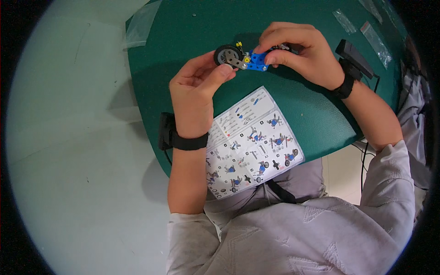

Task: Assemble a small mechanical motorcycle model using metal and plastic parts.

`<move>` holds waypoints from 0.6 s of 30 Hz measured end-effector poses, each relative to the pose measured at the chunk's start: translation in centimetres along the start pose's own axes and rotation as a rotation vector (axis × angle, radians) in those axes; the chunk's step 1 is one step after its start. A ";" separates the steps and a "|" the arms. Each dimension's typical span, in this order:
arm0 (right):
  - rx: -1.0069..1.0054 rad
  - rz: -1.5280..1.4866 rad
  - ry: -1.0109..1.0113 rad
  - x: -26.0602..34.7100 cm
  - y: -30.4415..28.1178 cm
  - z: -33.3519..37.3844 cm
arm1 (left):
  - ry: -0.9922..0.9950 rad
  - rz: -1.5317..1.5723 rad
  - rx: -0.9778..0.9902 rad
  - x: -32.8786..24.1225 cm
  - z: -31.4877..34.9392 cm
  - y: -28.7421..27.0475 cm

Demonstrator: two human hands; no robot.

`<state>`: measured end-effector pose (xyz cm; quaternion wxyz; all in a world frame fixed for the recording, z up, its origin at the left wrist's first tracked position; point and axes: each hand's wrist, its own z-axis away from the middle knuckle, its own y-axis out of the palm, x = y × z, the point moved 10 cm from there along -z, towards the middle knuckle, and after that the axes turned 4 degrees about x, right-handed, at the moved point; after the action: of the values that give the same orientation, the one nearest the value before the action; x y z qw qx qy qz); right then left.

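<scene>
Between my two hands, above the green table, I hold a small model motorcycle built of blue and grey perforated strips with screws and yellow bits. My left hand grips it at the black-tyred wheel, thumb on the grey strip beside the hub. My right hand pinches the blue body, thumb and fingers closed round it. The right end of the model is partly hidden behind my right fingers. Below my hands lies a printed instruction sheet with pictures of model parts and building steps.
The green table has a curved edge near my body. Clear plastic bags lie at the far right, and another clear bag hangs over the far left edge. Black devices are strapped to both wrists, with cables trailing. Grey cloth hangs at the right.
</scene>
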<state>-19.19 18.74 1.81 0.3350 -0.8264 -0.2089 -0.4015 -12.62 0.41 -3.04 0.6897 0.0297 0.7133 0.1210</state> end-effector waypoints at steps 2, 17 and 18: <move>-0.007 -0.052 0.022 -0.3 0.0 0.1 | 0.012 -0.017 0.005 -0.2 0.0 0.1; 0.003 -0.095 0.073 -0.5 0.1 0.1 | 0.055 -0.163 -0.011 -1.2 0.2 0.2; 0.003 -0.100 0.073 -0.5 0.1 0.0 | 0.049 -0.159 -0.015 -1.2 0.2 0.2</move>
<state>-19.41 18.67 1.35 0.3233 -0.7991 -0.2383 -0.4473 -12.39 0.39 -1.81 0.6798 -0.0352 0.7291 0.0718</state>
